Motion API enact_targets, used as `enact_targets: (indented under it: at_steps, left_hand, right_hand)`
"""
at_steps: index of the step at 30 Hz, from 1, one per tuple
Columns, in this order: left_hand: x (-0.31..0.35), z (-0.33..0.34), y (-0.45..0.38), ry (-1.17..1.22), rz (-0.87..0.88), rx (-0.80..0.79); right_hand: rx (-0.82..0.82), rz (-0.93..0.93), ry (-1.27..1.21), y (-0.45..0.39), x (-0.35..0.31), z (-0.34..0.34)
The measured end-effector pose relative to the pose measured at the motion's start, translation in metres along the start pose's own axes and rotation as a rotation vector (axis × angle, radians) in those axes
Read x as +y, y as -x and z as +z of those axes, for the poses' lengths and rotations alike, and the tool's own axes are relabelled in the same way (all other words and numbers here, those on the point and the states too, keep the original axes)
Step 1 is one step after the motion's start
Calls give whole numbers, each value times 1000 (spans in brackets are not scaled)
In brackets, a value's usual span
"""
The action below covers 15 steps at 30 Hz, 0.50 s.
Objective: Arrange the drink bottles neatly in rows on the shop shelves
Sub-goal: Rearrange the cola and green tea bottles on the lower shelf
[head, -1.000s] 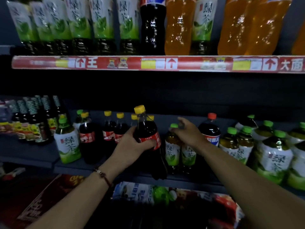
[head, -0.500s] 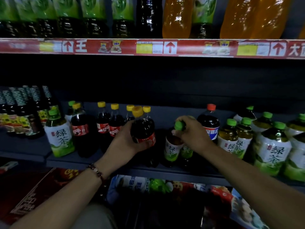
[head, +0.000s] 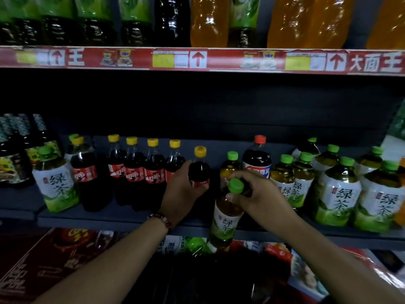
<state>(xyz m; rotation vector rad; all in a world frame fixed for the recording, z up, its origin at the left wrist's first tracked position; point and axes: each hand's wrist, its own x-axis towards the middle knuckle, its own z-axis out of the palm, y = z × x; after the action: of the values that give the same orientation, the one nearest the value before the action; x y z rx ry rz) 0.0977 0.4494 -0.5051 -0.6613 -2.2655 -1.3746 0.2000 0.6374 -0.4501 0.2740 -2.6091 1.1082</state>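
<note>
Dark grey shelf (head: 122, 218) carries rows of yellow-capped cola and green-capped tea bottles. Left hand (head: 182, 194) wraps a cola bottle (head: 199, 172) standing at the row's right end; right hand (head: 260, 194) pinches the neck of a green tea bottle (head: 225, 218), tilted over the shelf's front edge

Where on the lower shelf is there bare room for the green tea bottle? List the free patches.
Bare grey shelf shows along the front edge, before the yellow-capped cola bottles. A gap opens between the left hand and the green-capped tea bottle that the right hand holds. The right end, with large green tea bottles, is crowded.
</note>
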Motion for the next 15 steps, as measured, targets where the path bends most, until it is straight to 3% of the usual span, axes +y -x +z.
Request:
enact_targets:
  at_steps: [2,8,15]
  left_hand:
    - [-7,9,-3,-60,-1,30]
    - [-1,18,-19,-585,-79,3]
    - [3,17,-30,-773,-175,-19]
  right_hand:
    - [-6,7,-5,2,5,0]
    - [-4,22,-46,4,17,2]
    - [19,26,-101,2,16,1]
